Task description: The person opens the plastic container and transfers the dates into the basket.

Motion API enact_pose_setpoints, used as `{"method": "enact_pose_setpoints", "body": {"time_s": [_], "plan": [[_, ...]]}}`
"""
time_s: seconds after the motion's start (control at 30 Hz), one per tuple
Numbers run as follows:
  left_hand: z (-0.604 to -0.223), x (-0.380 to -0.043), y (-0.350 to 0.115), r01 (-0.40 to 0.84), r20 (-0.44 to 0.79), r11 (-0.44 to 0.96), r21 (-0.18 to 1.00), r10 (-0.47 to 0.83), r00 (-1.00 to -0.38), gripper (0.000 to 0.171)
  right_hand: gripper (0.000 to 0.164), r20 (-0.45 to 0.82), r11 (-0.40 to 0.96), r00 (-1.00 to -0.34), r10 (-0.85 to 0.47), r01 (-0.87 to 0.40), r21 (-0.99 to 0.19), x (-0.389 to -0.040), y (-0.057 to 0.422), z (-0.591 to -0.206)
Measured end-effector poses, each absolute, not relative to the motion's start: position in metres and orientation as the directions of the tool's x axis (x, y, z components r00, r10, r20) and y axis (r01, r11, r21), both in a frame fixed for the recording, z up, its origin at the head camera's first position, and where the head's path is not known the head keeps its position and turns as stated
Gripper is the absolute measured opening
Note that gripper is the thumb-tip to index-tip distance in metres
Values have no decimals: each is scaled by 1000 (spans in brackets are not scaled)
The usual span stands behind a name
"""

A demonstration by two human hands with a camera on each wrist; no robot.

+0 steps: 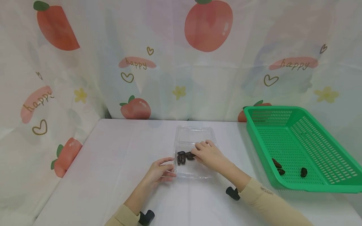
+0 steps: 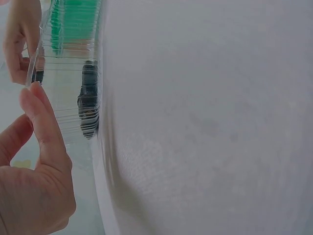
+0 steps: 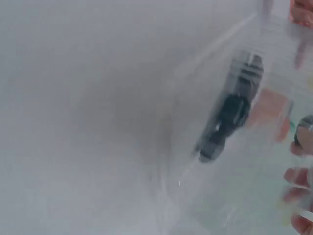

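Note:
A clear plastic clamshell box (image 1: 198,169) lies with its lid (image 1: 193,134) laid back. Several dark, shiny, wrinkled dates (image 1: 181,158) are grouped in its left part; in the left wrist view they show through the ribbed wall. Over the box, my right hand (image 1: 210,155) pinches a date (image 3: 304,131) between thumb and fingertips, above the ones lying there. My left hand (image 1: 161,171) is at the box's left side, its fingers (image 2: 46,129) loosely extended, tips right at the wall and rim. Nothing shows between its thumb and fingers.
To the right stands a green slotted plastic basket (image 1: 261,163) with a few dates (image 1: 304,172) on its floor. A white cloth (image 1: 135,141) covers the table, and a fruit-printed curtain (image 1: 164,94) hangs behind it. Black wrist mounts (image 1: 232,193) sit below both hands.

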State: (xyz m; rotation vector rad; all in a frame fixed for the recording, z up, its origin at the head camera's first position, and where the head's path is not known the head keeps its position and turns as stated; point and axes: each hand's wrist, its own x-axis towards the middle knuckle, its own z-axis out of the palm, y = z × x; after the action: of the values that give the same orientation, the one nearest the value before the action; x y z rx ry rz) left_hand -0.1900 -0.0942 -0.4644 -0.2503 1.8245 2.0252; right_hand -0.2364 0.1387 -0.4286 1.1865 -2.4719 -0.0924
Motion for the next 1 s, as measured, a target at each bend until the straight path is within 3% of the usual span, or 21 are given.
{"method": "enact_pose_setpoints", "body": {"time_s": [0.27,0.5,0.77,1.0], "plan": [[-461,-189,-94,-417,-403,-64,907,158,-901,43,18,384,729,-630,-675,-648,219,-234,173,-411],[-462,-189,-94,-409,-393,-74,909,167,-904,44,20,419,806,-702,-576,-575,145,-231,211,-392],[-461,-189,-94,-415,-397,-83,906,172,-902,44,25,543,860,-696,-469,-501,100,-227,267,-384],[-462,-188,-94,-408,-391,-76,910,173,-904,44,26,462,930,-818,-343,-363,47,-225,314,-386]]}}
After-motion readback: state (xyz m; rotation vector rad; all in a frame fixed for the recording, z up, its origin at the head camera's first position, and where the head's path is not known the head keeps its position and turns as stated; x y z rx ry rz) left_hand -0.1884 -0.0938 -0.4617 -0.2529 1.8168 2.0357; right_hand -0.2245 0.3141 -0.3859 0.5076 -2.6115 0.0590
